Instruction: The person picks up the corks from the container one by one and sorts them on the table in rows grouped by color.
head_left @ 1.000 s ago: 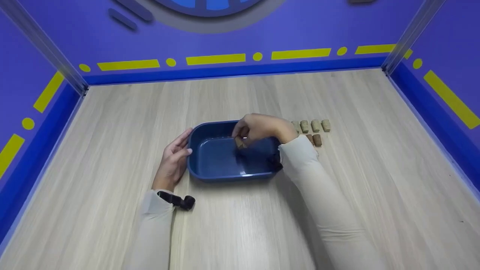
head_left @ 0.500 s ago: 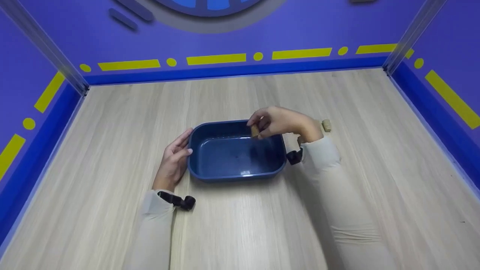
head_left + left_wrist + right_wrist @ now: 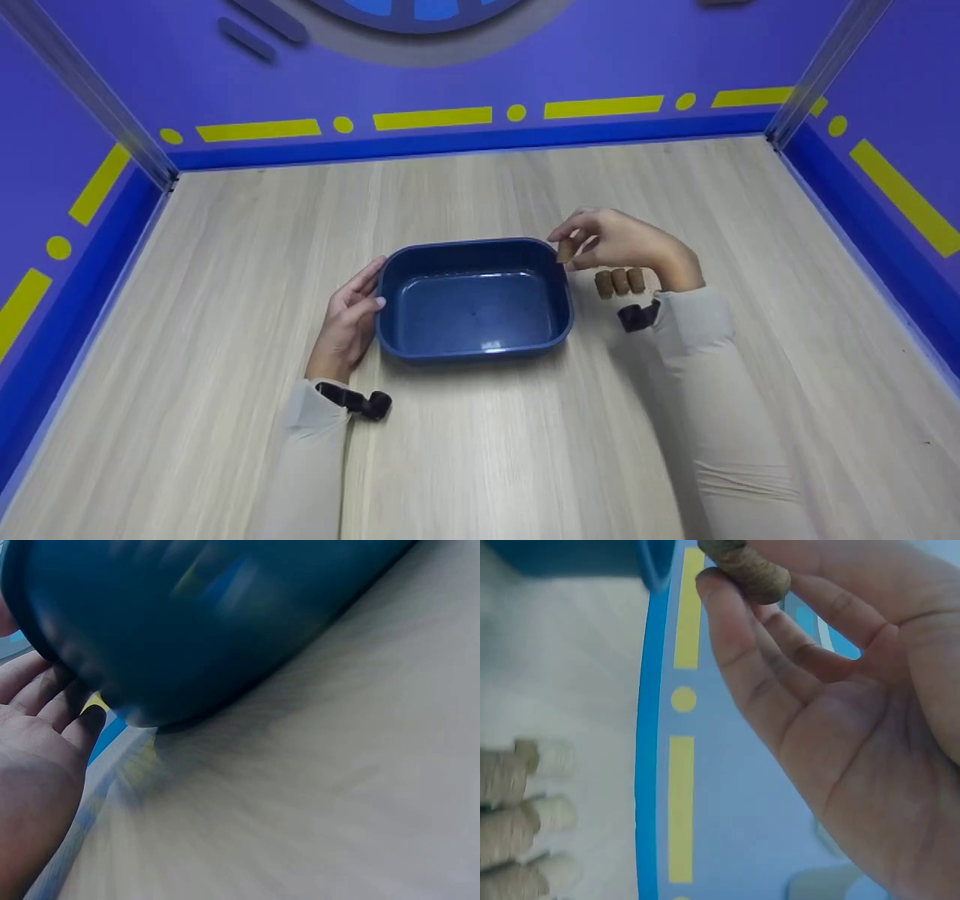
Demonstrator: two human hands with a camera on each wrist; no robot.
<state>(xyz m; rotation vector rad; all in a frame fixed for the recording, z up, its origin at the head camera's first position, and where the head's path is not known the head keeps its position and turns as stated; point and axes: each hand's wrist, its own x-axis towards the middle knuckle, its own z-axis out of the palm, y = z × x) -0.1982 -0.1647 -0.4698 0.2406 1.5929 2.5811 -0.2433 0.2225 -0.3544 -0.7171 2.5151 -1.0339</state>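
My right hand [image 3: 626, 244] pinches a brown cork [image 3: 565, 251] between thumb and fingers, beside the back right corner of a dark blue rectangular basin [image 3: 474, 355]. Close up in the right wrist view, the held cork [image 3: 759, 577] lies slantwise at the fingertips. Fairly straight fingers of my left hand [image 3: 343, 322] rest against the basin's outer left end, its thumb tip at the rim. In the left wrist view they touch the basin's outer wall [image 3: 172, 637]. Three brown corks [image 3: 620, 282] lie in a row on the table below my right hand.
Paler objects [image 3: 555, 814] stand behind the brown corks in the right wrist view, blurred. The wood-grain table [image 3: 465, 465] is bounded by a purple back wall [image 3: 600, 60] and purple side walls with yellow marks.
My right hand has moved right, from inside the basin to its right rim, still pinching the cork. The pale corks at the back are now hidden by that hand. My left hand stays put.
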